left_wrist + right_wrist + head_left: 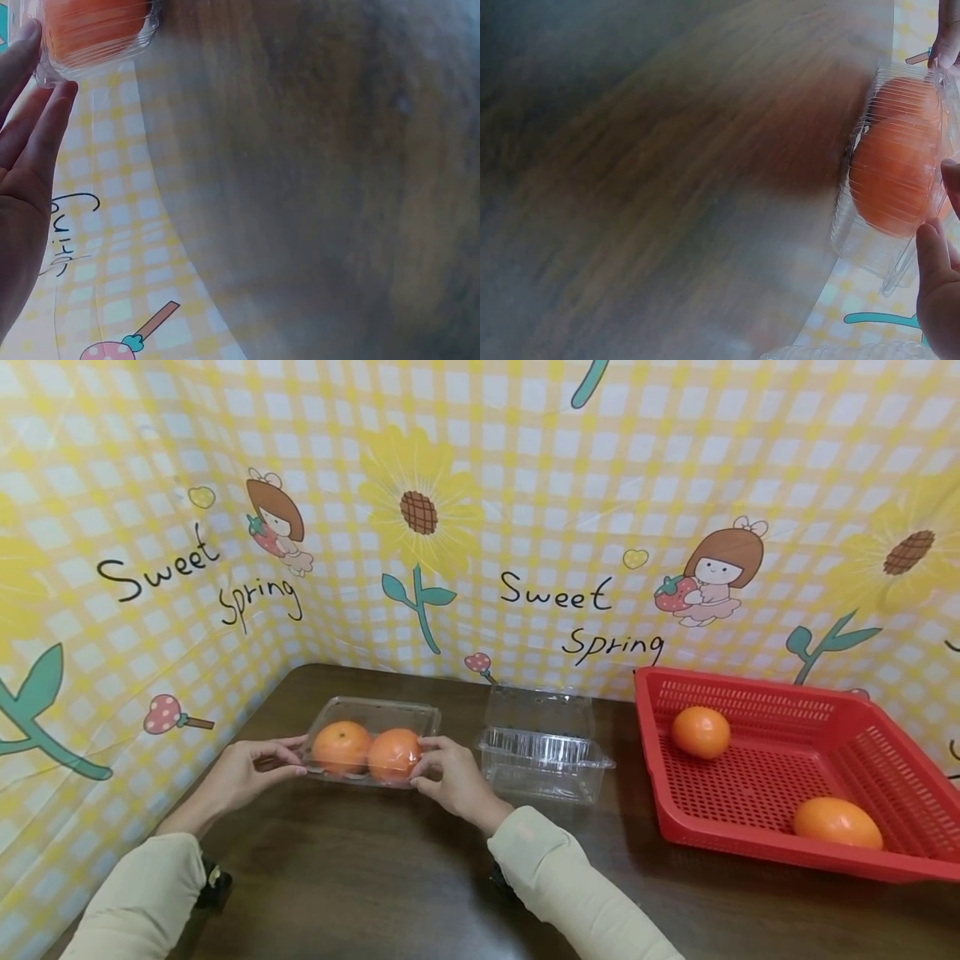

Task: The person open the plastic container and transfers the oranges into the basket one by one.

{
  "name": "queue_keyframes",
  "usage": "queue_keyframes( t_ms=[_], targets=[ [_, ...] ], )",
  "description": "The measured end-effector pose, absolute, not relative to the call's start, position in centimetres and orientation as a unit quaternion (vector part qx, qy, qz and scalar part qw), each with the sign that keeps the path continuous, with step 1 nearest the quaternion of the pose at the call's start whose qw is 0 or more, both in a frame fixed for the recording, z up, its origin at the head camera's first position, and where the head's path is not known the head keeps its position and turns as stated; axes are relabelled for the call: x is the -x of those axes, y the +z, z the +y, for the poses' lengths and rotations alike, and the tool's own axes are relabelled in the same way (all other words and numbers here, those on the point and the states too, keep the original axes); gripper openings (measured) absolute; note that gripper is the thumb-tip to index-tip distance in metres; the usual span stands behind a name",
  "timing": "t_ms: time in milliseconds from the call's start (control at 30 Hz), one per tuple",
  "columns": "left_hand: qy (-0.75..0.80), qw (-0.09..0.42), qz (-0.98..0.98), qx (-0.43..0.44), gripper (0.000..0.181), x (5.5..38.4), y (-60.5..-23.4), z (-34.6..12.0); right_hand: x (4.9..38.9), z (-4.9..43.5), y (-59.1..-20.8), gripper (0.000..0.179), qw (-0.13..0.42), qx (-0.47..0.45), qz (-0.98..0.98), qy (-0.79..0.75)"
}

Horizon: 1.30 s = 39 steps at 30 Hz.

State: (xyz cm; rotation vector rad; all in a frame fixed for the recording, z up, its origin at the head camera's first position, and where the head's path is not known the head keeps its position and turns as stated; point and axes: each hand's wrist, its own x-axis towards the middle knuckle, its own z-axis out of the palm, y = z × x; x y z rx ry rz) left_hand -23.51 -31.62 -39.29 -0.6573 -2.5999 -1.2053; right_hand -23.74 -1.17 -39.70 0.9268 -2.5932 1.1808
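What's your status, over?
Left hand, right hand gripping filled clamshell at opposite ends. Two oranges inside. Empty clamshell close on the right, apparently not blocking.

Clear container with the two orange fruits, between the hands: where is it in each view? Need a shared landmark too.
Head: left of centre, below mid-height; the container sits between the left hand and right hand.
Left wrist: top-left corner, cut off by the top edge.
Right wrist: along the right side, around and above mid-height.
Shared landmark: the yellow-checked cloth, in all three.
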Motion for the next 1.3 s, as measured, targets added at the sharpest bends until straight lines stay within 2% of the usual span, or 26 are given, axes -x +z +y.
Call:
queue_keyframes(
  t_ms=[433, 867, 1133, 1300],
  targets=[
    [-0.388, 0.095, -0.887, 0.231, 0.005, 23.53, -39.15, -31.50, 23.84, -1.30, -39.73, 0.009, 0.069, -0.306, -0.855, 0.412],
    [-0.345, 0.111, -0.900, 0.243, 0.010, 23.46, -39.04, -31.31, 23.79, -1.54, -39.71, 0.010, 0.072, -0.296, -0.858, 0.415],
    [-0.344, 0.128, -0.894, 0.256, 0.013, 23.56, -39.07, -31.09, 23.95, -1.64, -39.72, 0.012, 0.070, -0.279, -0.862, 0.416],
    [-0.314, 0.167, -0.899, 0.257, 0.013, 23.34, -39.14, -30.92, 23.88, -1.69, -39.54, 0.011, 0.068, -0.274, -0.864, 0.417]
  ],
)
